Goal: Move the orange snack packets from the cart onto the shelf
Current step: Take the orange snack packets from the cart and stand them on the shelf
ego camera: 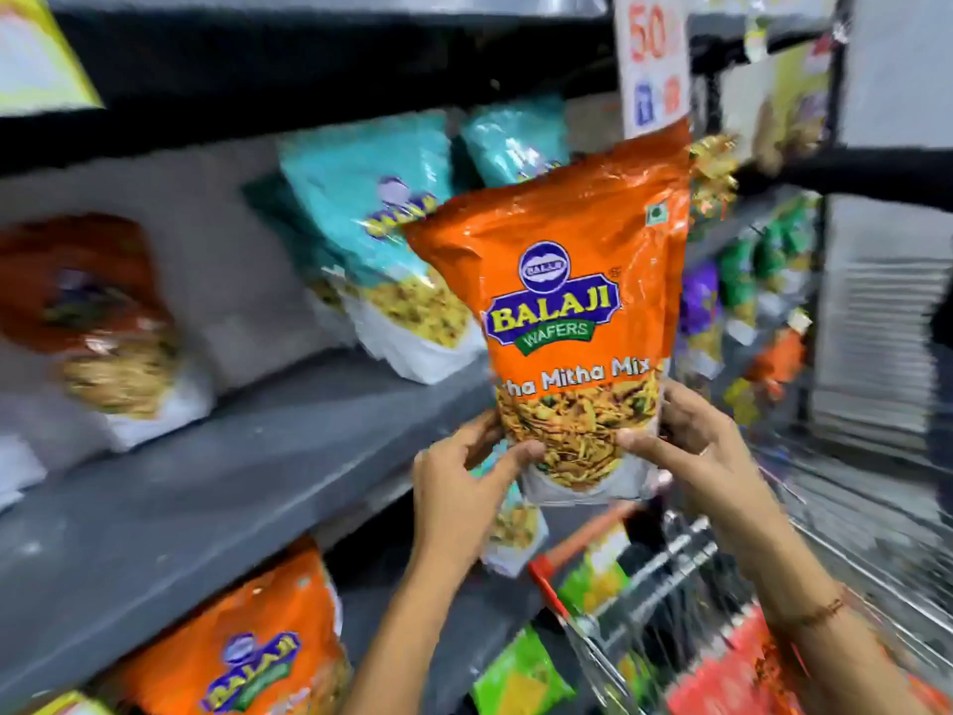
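An orange snack packet point(562, 281) marked Balaji Wafers is held upright in the air in front of the grey shelf point(216, 467). My left hand point(464, 472) grips its lower left corner and my right hand point(691, 446) grips its lower right corner. A second packet's edge seems to show behind it on the right. Another orange packet point(98, 322), blurred, leans against the back of the same shelf at the far left. The wire cart point(644, 601) with a red handle stands below my hands at the lower right.
Teal packets point(376, 250) lean on the shelf just behind and left of the held packet. An orange packet point(247, 652) stands on the shelf below. Green and red packets point(521, 678) lie in the cart. A price sign point(655, 59) hangs above. More snacks line the aisle at right.
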Demonstrator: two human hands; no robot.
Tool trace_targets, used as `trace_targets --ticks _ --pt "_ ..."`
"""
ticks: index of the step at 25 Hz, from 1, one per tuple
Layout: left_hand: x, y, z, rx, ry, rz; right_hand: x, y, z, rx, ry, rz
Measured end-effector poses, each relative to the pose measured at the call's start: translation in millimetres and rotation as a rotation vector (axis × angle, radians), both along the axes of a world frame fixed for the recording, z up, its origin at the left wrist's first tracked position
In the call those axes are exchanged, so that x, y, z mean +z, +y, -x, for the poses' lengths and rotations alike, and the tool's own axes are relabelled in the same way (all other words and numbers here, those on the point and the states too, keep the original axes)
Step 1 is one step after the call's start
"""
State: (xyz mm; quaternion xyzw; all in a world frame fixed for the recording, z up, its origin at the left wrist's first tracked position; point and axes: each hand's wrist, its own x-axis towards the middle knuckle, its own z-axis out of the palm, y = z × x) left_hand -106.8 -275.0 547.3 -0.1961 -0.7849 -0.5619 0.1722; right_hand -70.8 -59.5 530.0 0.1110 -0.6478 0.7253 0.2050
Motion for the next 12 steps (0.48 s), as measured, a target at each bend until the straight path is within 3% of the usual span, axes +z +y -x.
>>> trace_targets --ticks 6,12 --pt "92.6 -157.0 -43.5 0.368 0.245 -0.139 105.5 -161.0 38.6 0.351 0.230 -0.003" --pt "91.6 -306.3 -94.7 0.727 0.255 -0.184 115.7 -334.2 55.2 0.681 0.238 -0.072"
